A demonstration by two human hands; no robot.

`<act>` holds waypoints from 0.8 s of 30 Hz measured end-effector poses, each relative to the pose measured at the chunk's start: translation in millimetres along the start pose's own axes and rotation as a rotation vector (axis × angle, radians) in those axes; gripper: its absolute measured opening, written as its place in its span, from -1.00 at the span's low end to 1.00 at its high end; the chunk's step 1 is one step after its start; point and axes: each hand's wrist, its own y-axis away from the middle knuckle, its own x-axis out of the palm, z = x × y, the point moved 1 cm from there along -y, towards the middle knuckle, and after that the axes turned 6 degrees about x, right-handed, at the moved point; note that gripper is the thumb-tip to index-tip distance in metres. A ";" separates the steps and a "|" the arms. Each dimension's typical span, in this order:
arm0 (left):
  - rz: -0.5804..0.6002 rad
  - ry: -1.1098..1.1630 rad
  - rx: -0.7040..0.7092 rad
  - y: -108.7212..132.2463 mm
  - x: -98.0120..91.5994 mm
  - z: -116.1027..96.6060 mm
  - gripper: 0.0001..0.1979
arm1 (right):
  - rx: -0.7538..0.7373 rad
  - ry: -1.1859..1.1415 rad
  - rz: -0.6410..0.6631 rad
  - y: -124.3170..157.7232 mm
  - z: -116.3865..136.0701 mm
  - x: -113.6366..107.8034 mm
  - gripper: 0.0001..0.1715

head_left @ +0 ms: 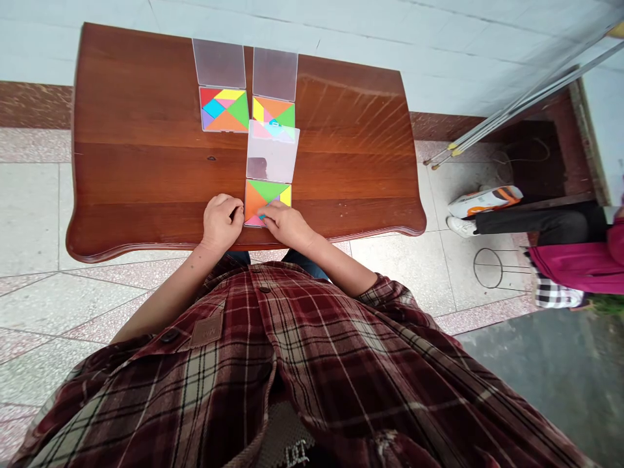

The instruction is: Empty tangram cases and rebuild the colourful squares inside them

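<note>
**A:** Here we go: you're over a speckled tile floor [43, 292], with a person in a magenta top [580, 263] and black trousers off to your right, and a reddish-brown wooden surface [146, 149] dead ahead!

**B:** And look what's on that surface: three square tangram sets in bright colours, each with a clear plastic cover! Two sit side by side at the far end, the left far set [223, 108] and the right far set [273, 110].

**A:** The one that matters is the near tangram set [267, 203], right at the edge closest to you. Its clear cover [272, 153] stretches straight away from your chest, and its far end lies over the lower part of the right far set.

**B:** Your hands are right on it! Your right hand [287, 224] is the nearer, reaching in from the right and lying across the set's lower right part. Your left hand [221, 222] sits just beside its left edge.

**A:** What have the fingers got?

**B:** Your left fingers [237, 208] are curled against that left edge, and your right fingers [266, 211] are pressed down on the coloured pieces. Is either hand gripping a piece? From up here, I can't tell!
</note>
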 end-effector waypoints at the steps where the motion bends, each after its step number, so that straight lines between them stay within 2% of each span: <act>1: -0.002 0.001 -0.001 0.0 -0.3 -0.1 -0.87 | -0.024 0.017 0.024 -0.1 1.8 2.4 -0.59; 5: 0.000 0.004 0.006 -0.3 -0.9 -0.2 -0.86 | -0.057 0.103 0.083 -2.1 7.8 9.7 -0.56; 11: -0.003 -0.011 0.020 -0.5 -0.7 -0.3 -0.85 | -0.078 0.102 0.078 -2.5 6.4 7.9 -0.59; 19: 0.020 -0.021 0.013 -0.5 -2.0 -1.3 -0.85 | -0.055 -0.025 -0.080 4.8 -15.6 5.1 -0.60; 24: 0.062 -0.048 0.027 -0.3 -0.3 -0.4 -0.85 | 0.007 -0.166 -0.306 13.6 -49.4 0.8 -0.66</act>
